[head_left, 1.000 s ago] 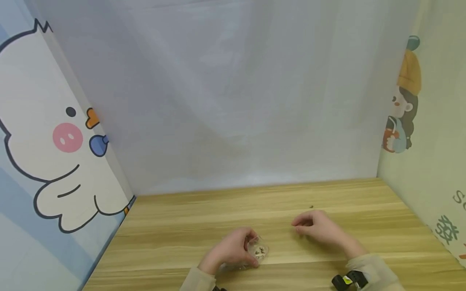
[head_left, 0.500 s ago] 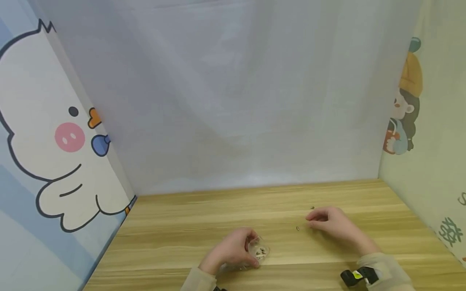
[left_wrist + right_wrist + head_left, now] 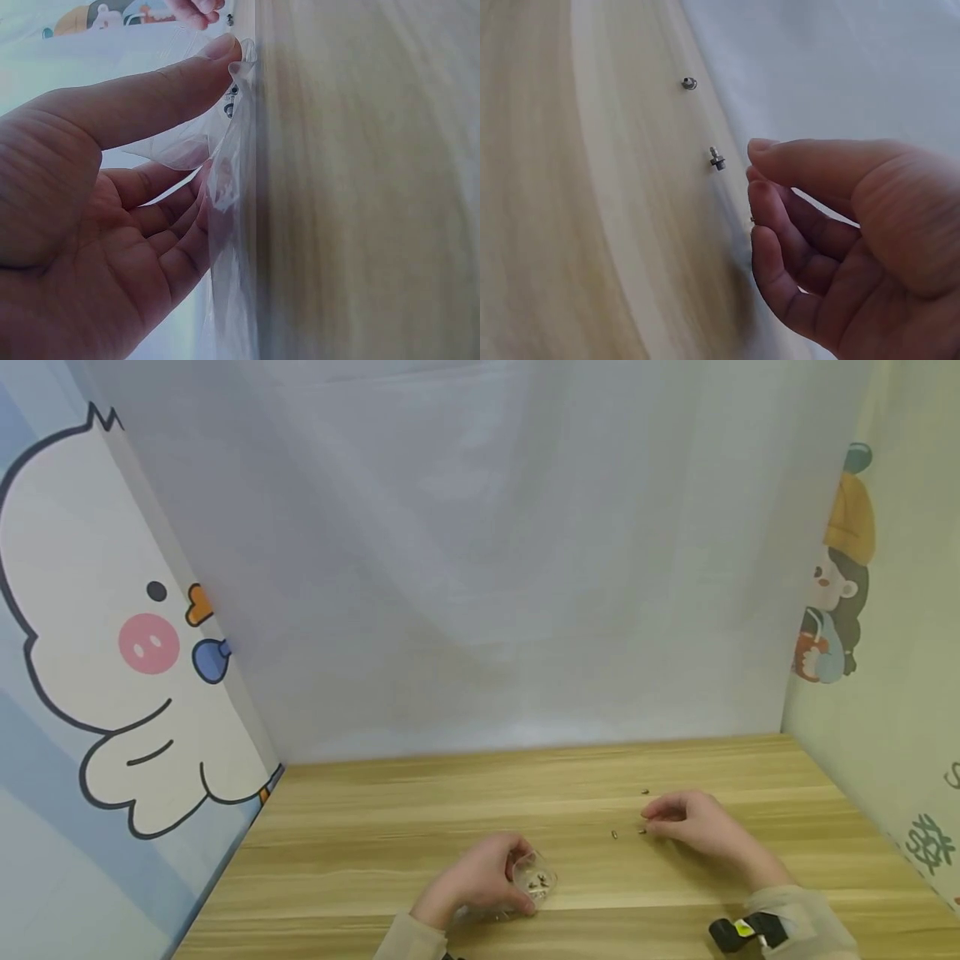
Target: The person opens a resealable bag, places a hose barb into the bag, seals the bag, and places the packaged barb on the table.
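My left hand (image 3: 486,872) grips a small clear plastic container (image 3: 542,865), thumb on its near side and fingers behind. Several tiny metal fittings (image 3: 537,882) lie inside it. Right of it on the table are three more: one fitting (image 3: 614,834) nearest the container, another fitting (image 3: 642,832) just by the right fingertips, and a third fitting (image 3: 645,792) farther back. In the right wrist view one fitting (image 3: 717,158) shows a hex collar and a narrow tip. My right hand (image 3: 693,822) hovers low with loosely bent fingers and nothing visible between thumb and fingertips.
Crumpled clear plastic film (image 3: 231,202) lies under my left hand. The wooden table (image 3: 375,827) ends at a pale grey backdrop (image 3: 480,568). Printed side panels stand at left (image 3: 82,610) and right (image 3: 892,693).
First one fitting lay on the table at the back. A second appeared near the container, then a third by my right fingertips. My right hand moved rightward; the left stayed holding the container.
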Action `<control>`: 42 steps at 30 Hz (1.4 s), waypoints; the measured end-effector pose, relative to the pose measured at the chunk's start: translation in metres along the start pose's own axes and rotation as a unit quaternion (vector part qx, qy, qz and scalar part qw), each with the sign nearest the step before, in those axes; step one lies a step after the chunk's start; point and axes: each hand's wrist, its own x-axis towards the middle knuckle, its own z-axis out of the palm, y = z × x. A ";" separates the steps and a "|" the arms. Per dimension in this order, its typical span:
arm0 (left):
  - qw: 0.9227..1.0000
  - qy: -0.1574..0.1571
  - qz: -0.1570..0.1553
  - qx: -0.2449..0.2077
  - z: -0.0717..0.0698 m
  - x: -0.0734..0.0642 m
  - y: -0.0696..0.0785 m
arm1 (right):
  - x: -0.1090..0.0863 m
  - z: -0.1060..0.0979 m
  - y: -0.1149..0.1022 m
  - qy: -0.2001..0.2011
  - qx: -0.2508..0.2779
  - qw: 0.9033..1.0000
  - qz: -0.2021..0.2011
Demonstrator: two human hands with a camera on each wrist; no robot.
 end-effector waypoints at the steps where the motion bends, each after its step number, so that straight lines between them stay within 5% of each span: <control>1: 1.000 0.000 0.000 0.001 0.000 0.000 0.000 | 0.000 0.000 0.000 -0.003 0.002 1.000 0.000; 12: 1.000 0.004 -0.002 0.025 0.002 0.001 -0.002 | -0.002 0.007 0.004 -0.025 0.028 0.999 -0.007; 42: 1.000 0.005 -0.011 0.027 0.002 0.000 -0.003 | 0.002 0.014 0.005 -0.008 -0.036 0.999 0.021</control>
